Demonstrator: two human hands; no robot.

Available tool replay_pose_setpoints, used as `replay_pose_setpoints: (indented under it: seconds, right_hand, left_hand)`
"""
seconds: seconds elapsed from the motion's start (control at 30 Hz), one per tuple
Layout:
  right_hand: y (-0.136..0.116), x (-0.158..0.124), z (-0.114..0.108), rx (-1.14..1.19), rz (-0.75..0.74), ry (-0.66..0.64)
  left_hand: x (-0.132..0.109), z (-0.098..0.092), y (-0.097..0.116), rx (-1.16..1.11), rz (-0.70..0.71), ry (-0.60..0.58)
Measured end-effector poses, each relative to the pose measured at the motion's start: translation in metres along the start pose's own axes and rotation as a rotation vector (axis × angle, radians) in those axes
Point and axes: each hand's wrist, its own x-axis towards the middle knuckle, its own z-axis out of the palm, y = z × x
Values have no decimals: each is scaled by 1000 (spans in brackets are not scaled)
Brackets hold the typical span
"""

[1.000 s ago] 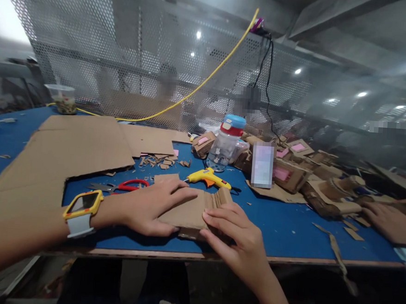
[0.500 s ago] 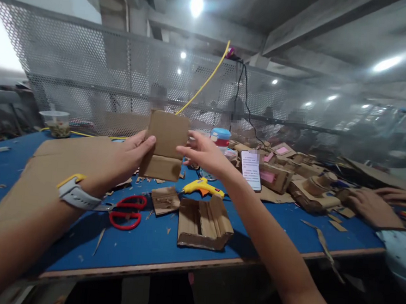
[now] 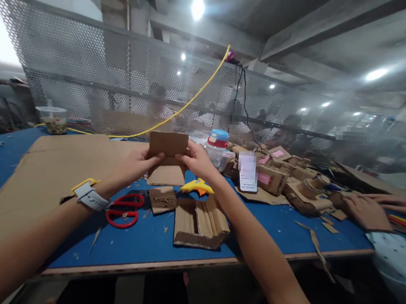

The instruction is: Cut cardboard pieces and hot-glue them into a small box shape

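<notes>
Two bare hands gripped one folded cardboard piece [image 3: 168, 142] by opposite edges: the left hand [image 3: 136, 163] pinched the left edge and the right hand [image 3: 199, 162] the right, both thumbs near the crease. The piece was held over the blue table [image 3: 140, 258], beyond a torn cardboard square [image 3: 163, 202]; whether its lower flap touched down could not be determined. Uneven thumb pressure could have skewed or split the crease. Drawing the right hand back too low could have knocked the yellow glue gun [image 3: 197, 187] or displaced the open cardboard tray [image 3: 185, 214].
</notes>
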Motion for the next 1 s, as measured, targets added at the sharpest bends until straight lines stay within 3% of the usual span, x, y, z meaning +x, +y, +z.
replay_pose_setpoints:
  seconds: [0.1, 0.4, 0.63, 1.0]
  right_hand:
    - [7, -3, -4, 21, 42, -55]
    - [26, -1, -5, 58, 35, -49]
    - [22, -1, -6, 40, 40, -104]
    - [11, -8, 1, 61, 27, -46]
  left_hand:
    - [0, -3, -2, 24, -16, -32]
    - [-7, 1, -15, 99, -77, -74]
    - [-8, -1, -4, 133, 65, -72]
    - [-14, 0, 6, 184, 93, 12]
